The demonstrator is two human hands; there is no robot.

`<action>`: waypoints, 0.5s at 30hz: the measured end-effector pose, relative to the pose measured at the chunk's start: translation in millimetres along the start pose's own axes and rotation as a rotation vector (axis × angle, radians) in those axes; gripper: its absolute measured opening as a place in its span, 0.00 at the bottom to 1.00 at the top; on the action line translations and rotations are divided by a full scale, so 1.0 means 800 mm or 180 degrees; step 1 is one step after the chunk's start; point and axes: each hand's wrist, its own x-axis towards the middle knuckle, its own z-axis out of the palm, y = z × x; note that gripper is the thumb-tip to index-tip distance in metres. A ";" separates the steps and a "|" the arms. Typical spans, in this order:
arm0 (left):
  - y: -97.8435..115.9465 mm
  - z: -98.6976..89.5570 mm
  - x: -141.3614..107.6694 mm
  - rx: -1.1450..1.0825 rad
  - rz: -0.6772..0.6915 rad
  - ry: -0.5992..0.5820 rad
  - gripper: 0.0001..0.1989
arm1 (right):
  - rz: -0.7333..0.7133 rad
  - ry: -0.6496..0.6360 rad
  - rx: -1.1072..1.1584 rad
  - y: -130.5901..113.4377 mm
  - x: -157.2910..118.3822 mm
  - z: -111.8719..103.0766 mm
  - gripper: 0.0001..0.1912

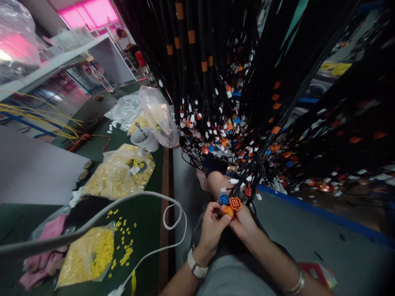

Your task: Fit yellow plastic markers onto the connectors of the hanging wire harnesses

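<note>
My left hand (211, 231) pinches a round orange connector (227, 211) between thumb and fingers, above my lap. Close against it, my right hand (244, 222) is closed around the end of a black wire harness (237, 188). A blue connector (224, 200) and an orange grid-faced connector (235, 203) face up between the two hands. Just beyond them hang a small red connector (248, 192) and some white ones on the same bundle. The fingers of my right hand are partly hidden behind the connectors.
Dense black harnesses (203, 49) with many coloured connectors hang ahead and to the right. On the green bench (151, 222) at left lie bags of yellow parts (89, 255), a white cup (146, 142) and a looping grey cable (135, 199). A person (131, 47) is far back.
</note>
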 end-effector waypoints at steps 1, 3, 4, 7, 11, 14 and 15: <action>0.001 0.000 -0.001 0.0001 -0.0005 -0.0007 0.14 | -0.0017 0.0055 -0.0019 0.000 -0.001 0.001 0.03; 0.002 0.001 -0.001 0.0027 0.0004 0.0020 0.14 | -0.0027 0.0186 -0.0077 0.001 -0.003 0.003 0.03; 0.002 0.001 -0.001 0.0041 0.0018 0.0045 0.14 | -0.0034 0.0221 -0.0109 0.001 -0.004 0.004 0.03; -0.001 0.001 0.000 0.0084 0.0073 0.0088 0.13 | -0.0044 0.0278 -0.0214 0.004 -0.008 0.006 0.03; -0.008 0.001 0.003 0.0255 0.0154 0.0168 0.13 | -0.0099 0.0366 -0.0321 0.008 -0.009 0.007 0.05; -0.013 0.002 0.003 0.0385 0.0235 0.0305 0.14 | -0.0092 0.0371 -0.0385 0.009 -0.006 0.006 0.06; -0.014 0.002 0.003 0.0428 0.0244 0.0330 0.14 | -0.0071 0.0349 -0.0396 0.009 -0.005 0.005 0.06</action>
